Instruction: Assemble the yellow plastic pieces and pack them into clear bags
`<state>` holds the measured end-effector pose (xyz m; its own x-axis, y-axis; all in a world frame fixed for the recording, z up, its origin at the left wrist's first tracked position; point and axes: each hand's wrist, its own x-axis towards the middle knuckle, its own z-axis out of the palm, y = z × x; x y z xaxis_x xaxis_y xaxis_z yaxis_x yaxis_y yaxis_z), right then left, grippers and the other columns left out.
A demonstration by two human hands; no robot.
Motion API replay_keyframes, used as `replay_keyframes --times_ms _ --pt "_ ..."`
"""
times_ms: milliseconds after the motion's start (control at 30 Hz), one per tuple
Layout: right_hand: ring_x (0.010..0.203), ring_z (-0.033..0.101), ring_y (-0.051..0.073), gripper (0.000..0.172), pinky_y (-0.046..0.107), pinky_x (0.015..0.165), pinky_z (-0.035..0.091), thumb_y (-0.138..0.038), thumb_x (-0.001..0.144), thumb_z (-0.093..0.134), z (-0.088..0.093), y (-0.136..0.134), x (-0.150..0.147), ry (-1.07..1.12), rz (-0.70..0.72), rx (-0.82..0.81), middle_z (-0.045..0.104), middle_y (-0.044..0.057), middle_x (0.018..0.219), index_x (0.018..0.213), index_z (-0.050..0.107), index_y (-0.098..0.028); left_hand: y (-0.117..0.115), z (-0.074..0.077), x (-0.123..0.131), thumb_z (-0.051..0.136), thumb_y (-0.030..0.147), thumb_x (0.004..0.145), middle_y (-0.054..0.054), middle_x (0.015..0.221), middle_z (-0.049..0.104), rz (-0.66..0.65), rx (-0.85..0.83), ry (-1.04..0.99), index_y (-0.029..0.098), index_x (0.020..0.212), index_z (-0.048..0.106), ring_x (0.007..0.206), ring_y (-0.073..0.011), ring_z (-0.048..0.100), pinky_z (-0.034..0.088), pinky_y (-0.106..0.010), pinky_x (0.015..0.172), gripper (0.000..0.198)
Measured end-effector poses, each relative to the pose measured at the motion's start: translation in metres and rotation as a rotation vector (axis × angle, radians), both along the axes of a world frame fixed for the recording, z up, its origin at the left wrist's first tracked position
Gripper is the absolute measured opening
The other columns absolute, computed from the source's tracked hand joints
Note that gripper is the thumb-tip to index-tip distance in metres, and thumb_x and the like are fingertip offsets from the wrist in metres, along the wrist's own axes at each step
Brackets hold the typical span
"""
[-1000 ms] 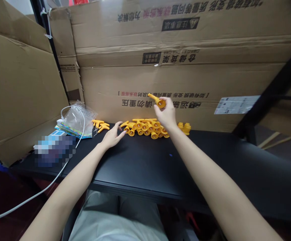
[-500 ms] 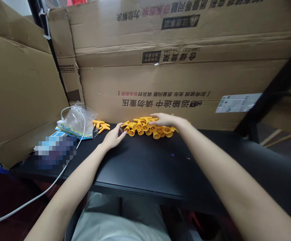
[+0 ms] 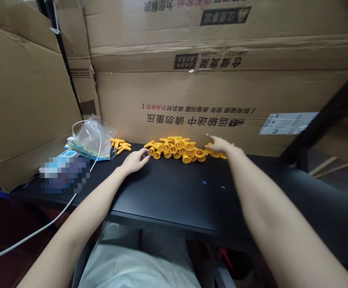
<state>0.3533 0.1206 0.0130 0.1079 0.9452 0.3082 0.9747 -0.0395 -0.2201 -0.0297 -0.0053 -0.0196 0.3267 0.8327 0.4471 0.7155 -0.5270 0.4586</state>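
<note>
A heap of yellow plastic pieces [image 3: 178, 149] with T-shaped handles and flared cup ends lies on the black tabletop [image 3: 174, 192], most cups facing me. At the heap's left end is my left hand [image 3: 135, 161], thumb and fingers apart, fingertips beside the outermost piece; whether they touch it I cannot tell. My right hand [image 3: 223, 146] reaches over a few yellow pieces [image 3: 216, 154] at the right end, its fingers stretched out. Part of those pieces is hidden under the hand. A smaller group of yellow handles [image 3: 120, 145], with thin coiled wires, rests farther left.
Large cardboard sheets [image 3: 174, 88] stand behind the table, another cardboard panel [image 3: 27, 104] at left. A clear plastic bag [image 3: 91, 136], a white cable [image 3: 58, 218] and a blurred-out object [image 3: 64, 174] lie on the left. A small blue bit [image 3: 204, 182] lies in front of the heap.
My right hand has moved right, from the top of the heap to the pieces at its right end. My left hand stays at the left end. The view has tilted slightly downward.
</note>
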Motion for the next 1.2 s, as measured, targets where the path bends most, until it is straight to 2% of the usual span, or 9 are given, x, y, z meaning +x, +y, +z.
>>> replay_keyframes --times_ms 33,100,200,333,533,733,900,1033,1200 --pt "0.128 0.041 0.040 0.058 0.074 0.096 0.025 -0.034 0.079 0.058 -0.014 -0.004 -0.004 -0.001 -0.074 -0.043 0.050 0.019 0.135 0.135 0.049 -0.019 0.000 0.000 0.000 0.047 0.031 0.087 0.000 0.075 0.064 0.000 0.001 0.000 0.020 0.111 0.058 0.064 -0.0135 0.058 0.042 -0.024 0.061 0.028" --pt "0.138 0.024 0.039 0.054 0.077 0.097 0.016 -0.029 0.084 0.048 -0.038 -0.011 -0.013 0.000 -0.116 -0.030 0.039 0.015 0.146 0.138 0.045 -0.024 0.000 0.000 0.000 0.048 0.030 0.087 0.000 0.075 0.064 -0.004 0.003 0.001 0.020 0.110 0.058 0.064 -0.0136 0.058 0.042 -0.024 0.061 0.027" --pt "0.142 0.012 0.034 0.047 0.075 0.101 0.010 -0.027 0.091 0.033 -0.058 -0.017 -0.021 0.026 -0.187 -0.006 0.032 0.011 0.150 0.135 0.048 -0.026 -0.001 0.000 0.001 0.048 0.030 0.087 0.000 0.073 0.064 -0.004 0.002 0.005 0.020 0.110 0.058 0.063 -0.0140 0.059 0.042 -0.024 0.060 0.027" --pt "0.143 0.007 0.034 0.045 0.075 0.101 0.003 -0.034 0.093 0.030 -0.061 -0.014 -0.017 -0.056 -0.185 -0.045 0.035 0.010 0.149 0.128 0.057 -0.028 -0.001 -0.001 0.001 0.047 0.030 0.087 0.000 0.074 0.064 -0.001 -0.006 0.025 0.020 0.110 0.058 0.062 -0.0138 0.058 0.041 -0.024 0.060 0.028" --pt "0.143 0.002 0.036 0.047 0.074 0.099 -0.009 -0.036 0.093 0.029 -0.055 -0.011 -0.013 -0.187 -0.170 -0.147 0.037 0.011 0.148 0.132 0.053 -0.028 -0.001 -0.001 0.001 0.047 0.030 0.087 0.000 0.073 0.065 0.008 -0.013 0.047 0.021 0.110 0.059 0.063 -0.0140 0.058 0.042 -0.024 0.061 0.028" --pt "0.141 0.012 0.037 0.046 0.077 0.097 -0.007 -0.038 0.094 0.027 -0.058 -0.012 -0.013 -0.183 -0.154 -0.055 0.049 0.010 0.139 0.128 0.057 -0.031 0.000 -0.002 0.001 0.049 0.029 0.086 0.000 0.072 0.065 -0.002 -0.012 0.032 0.020 0.108 0.060 0.062 -0.0142 0.058 0.042 -0.025 0.061 0.026" --pt "0.138 0.021 0.033 0.046 0.074 0.101 -0.002 -0.033 0.094 0.026 -0.054 -0.026 -0.017 -0.118 -0.137 0.219 0.052 0.015 0.133 0.122 0.061 -0.022 0.000 -0.002 0.001 0.048 0.028 0.086 0.001 0.071 0.064 -0.004 -0.013 0.043 0.021 0.108 0.060 0.061 -0.0138 0.058 0.041 -0.024 0.059 0.026" --pt "0.128 0.035 0.033 0.040 0.070 0.103 0.005 -0.029 0.091 0.034 -0.044 -0.035 -0.023 -0.003 -0.134 0.409 0.052 0.018 0.125 0.116 0.062 -0.017 0.000 -0.001 0.001 0.048 0.029 0.086 0.000 0.072 0.065 0.000 -0.011 0.061 0.020 0.105 0.062 0.062 -0.0141 0.058 0.040 -0.024 0.060 0.025" --pt "0.117 0.046 0.030 0.037 0.063 0.105 0.013 -0.027 0.088 0.039 -0.018 -0.034 -0.035 0.171 -0.094 0.503 0.049 0.018 0.125 0.118 0.060 -0.020 0.001 -0.001 0.001 0.047 0.029 0.086 -0.002 0.076 0.067 -0.006 -0.007 0.097 0.019 0.095 0.066 0.064 -0.0144 0.058 0.041 -0.024 0.062 0.023"
